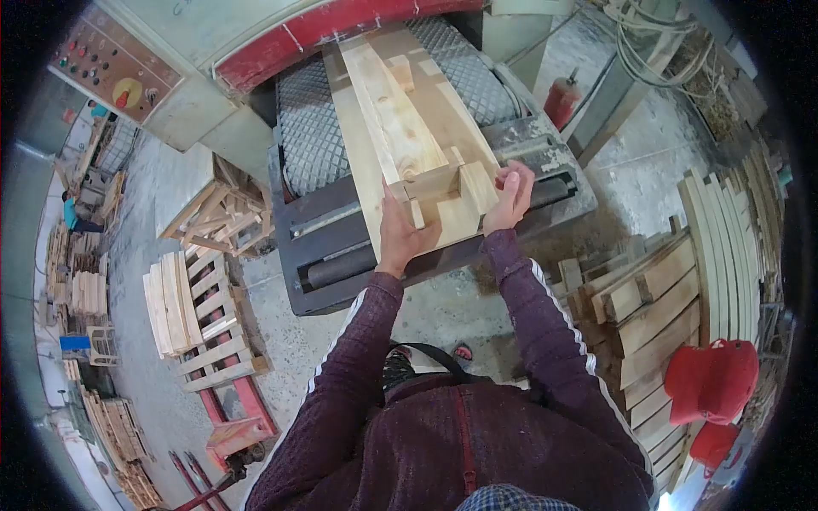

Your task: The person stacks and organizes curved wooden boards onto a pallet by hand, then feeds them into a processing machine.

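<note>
A long, thick wooden beam (392,119) lies on a wide, flat board (464,128), which rests on the bed of a large machine. Small wood blocks (477,189) sit on the board by the beam's near end, and another block (400,73) is farther back. My left hand (400,230) is at the near end of the beam, fingers stretched along its left corner and thumb spread to the right. Beside the board's right edge is my right hand (509,198), its fingers curled in and nothing visible in them.
The machine's textured conveyor belt (311,119) runs under a red crossbar (341,30). A control panel (115,72) is at upper left. Stacked planks on a pallet (226,366) with a red pallet jack (243,434) stand left. More timber (660,315) and a red cap (714,381) are right.
</note>
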A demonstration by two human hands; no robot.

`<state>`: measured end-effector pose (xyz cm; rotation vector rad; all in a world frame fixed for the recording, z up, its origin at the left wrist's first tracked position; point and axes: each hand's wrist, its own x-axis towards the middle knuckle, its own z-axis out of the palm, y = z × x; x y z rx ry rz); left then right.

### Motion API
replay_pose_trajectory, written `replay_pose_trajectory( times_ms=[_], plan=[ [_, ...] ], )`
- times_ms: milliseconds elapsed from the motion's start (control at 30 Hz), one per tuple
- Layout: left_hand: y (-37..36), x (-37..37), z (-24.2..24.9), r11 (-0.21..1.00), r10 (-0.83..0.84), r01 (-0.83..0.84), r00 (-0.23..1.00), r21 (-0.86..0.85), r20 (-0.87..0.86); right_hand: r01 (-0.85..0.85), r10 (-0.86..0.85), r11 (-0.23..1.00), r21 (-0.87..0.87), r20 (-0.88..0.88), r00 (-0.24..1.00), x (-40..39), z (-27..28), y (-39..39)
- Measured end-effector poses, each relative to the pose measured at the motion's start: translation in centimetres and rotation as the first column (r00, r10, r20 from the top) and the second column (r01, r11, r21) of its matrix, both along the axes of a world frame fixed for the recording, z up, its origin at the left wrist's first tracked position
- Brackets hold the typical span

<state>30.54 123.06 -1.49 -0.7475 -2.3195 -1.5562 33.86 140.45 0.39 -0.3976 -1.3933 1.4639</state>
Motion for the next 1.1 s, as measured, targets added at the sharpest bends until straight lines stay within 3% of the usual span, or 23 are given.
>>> replay_pose_trajectory(
  times_ms=[100,233,600,800,867,967,1100],
  plan=[
    [0.0,-1.2,-0.7,0.998,0.033,-0.029,0.997,-0.051,0.074,-0.036,0.036,0.999,-0.017,0.012,0.999,-1.0,0.0,0.2],
    [-0.5,-2.8,-2.3,0.996,0.051,-0.052,0.999,-0.075,-0.018,-0.077,0.078,0.993,-0.084,0.020,0.997,-2.1,-0.4,0.1],
    [0.2,-7.1,-2.8,0.997,0.052,-0.054,0.998,-0.062,-0.047,-0.107,0.108,0.993,-0.042,0.027,0.994,-6.2,0.0,1.0],
    [0.2,-9.0,-2.3,0.994,0.059,-0.059,0.998,-0.096,-0.003,-0.108,0.108,0.994,-0.027,0.008,0.994,-8.7,-0.2,1.1],
    [0.0,-9.9,-2.5,0.993,0.026,-0.009,0.989,-0.118,0.145,-0.105,0.105,0.994,-0.021,0.002,0.994,-9.2,-0.5,1.2],
    [-0.2,-11.0,-2.5,0.997,-0.014,0.020,0.997,-0.074,0.078,-0.117,0.119,0.993,-0.023,0.057,0.991,-10.1,-0.3,1.2],
    [0.0,-12.6,-2.0,0.998,-0.016,0.025,0.990,-0.065,0.140,-0.129,0.128,0.988,-0.089,-0.017,0.992,-12.2,0.0,1.0]
  ],
)
